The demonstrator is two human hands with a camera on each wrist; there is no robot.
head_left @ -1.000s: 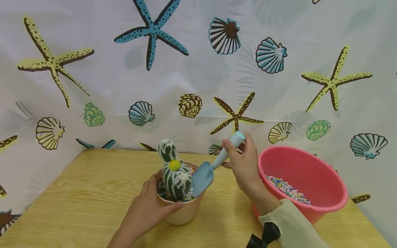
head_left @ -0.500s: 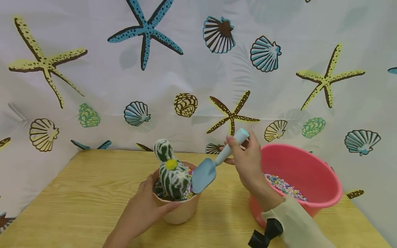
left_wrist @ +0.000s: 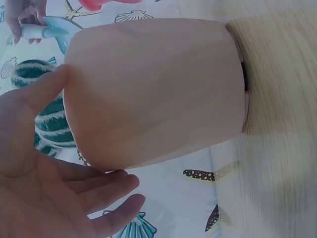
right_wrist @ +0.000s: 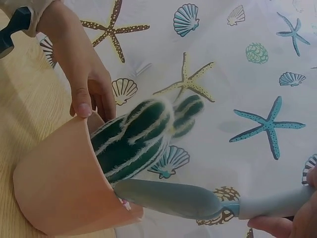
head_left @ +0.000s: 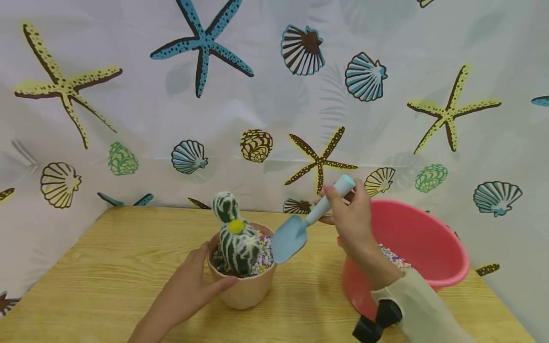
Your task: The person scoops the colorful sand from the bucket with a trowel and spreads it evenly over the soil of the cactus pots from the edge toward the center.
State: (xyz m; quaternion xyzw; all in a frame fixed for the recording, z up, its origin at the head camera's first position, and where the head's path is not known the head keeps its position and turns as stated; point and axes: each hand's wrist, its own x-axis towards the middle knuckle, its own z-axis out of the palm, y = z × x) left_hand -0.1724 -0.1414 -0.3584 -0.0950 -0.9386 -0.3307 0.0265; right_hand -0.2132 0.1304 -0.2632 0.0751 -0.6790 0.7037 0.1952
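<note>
1. Since the frame half a second back, the trowel (head_left: 289, 239) and right hand (head_left: 352, 219) have shifted rightward in the head view, baring more beads (head_left: 264, 252) in the pot (head_left: 246, 293). The left thumb has slid slightly left along the near rim.
2. Positions, head view: pot at lower centre on the wooden table (head_left: 107, 257); trowel blade just right of its rim, handle rising to upper right; pink tub (head_left: 465, 267) at lower right, holding more beads. Blade-to-rim contact: cannot tell.
3. Right hand: fingers closed around the trowel handle. Left hand (head_left: 188, 286): spread loosely, thumb and fingers spanning the pot's rim.
4. Handling, trowel (judged): light and stiff, its smooth handle possibly a little slippery; best held around mid-handle, blade level when loaded.
5. Handling, pot (judged): rigid, fairly light, steadied best by the rim or upper wall. Loose beads would spill if tipped. Cactus (head_left: 241, 250) probably soft; poor place to grip.
6. Appearance: trowel pale blue, rounded scoop blade, narrow neck, thick cylindrical handle; no beads seen on the visible blade face. Pot plain peach-tan, tapering downward. Cactus dark green, fuzzy white stripes, yellow pompom (head_left: 236, 226). Beads small, multicoloured.
</note>
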